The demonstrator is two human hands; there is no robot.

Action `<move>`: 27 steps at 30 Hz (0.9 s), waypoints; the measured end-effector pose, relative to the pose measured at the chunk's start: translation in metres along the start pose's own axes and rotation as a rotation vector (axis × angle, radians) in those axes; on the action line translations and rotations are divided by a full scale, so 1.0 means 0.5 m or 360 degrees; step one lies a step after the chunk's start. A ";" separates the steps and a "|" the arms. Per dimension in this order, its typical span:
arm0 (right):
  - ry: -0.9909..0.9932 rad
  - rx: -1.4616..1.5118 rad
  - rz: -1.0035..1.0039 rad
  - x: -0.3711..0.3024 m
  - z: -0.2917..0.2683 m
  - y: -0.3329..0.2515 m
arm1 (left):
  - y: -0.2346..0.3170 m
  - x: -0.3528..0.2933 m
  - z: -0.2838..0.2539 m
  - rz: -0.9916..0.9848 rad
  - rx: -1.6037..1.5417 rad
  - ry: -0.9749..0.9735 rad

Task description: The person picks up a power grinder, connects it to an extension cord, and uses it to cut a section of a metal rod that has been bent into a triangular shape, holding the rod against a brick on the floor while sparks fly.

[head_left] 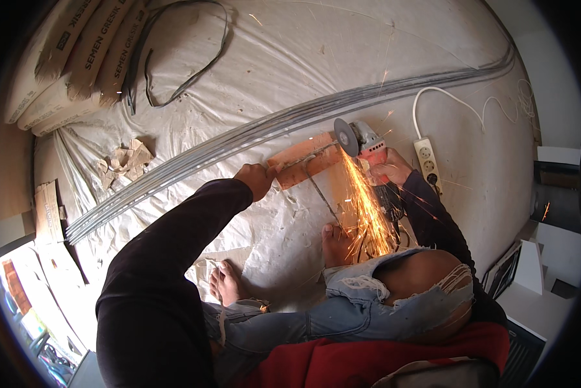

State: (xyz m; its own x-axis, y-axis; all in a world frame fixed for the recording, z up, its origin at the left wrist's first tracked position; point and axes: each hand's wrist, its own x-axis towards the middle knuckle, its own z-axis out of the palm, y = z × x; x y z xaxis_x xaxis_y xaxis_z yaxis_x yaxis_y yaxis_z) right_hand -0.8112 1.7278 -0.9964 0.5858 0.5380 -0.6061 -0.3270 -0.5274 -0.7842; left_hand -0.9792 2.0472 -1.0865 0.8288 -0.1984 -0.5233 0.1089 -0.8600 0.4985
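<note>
My right hand (395, 169) is wrapped around the red body of an angle grinder (372, 151). Its round cutting disc (346, 137) stands at the right end of an orange-brown board (298, 151), and a stream of bright sparks (367, 210) sprays from there toward my feet. My left hand (256, 180) is closed at the board's left end on a thin steel rod, which lies across the board toward the disc. A thin dark rod (321, 193) also slants from the board toward my right foot; whether it joins the held one, I cannot tell.
Long steel bars (239, 143) lie bundled beyond the board. Cement sacks (87, 58) are stacked far left, near a loop of dark strap (220, 48) and torn brown paper (127, 161). To the right is a white power strip (426, 158) with its cord. My bare feet (226, 282) are close to the sparks.
</note>
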 end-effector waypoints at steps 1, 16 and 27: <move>0.0019 0.0010 0.0007 -0.002 0.003 -0.003 | -0.001 -0.002 0.000 -0.0007 -0.0020 0.0009; -0.0007 0.0000 0.0111 -0.018 -0.004 0.008 | 0.011 -0.002 -0.013 -0.0009 0.0058 -0.0108; -0.0013 0.0013 0.0056 -0.005 0.001 -0.006 | 0.007 -0.004 -0.014 0.0054 0.0162 -0.0105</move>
State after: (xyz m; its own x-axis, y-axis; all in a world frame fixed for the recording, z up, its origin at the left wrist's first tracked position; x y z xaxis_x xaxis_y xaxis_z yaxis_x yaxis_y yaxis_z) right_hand -0.8121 1.7283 -0.9927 0.5678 0.5245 -0.6344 -0.3535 -0.5407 -0.7634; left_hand -0.9768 2.0477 -1.0789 0.7926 -0.2559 -0.5535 0.0224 -0.8948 0.4458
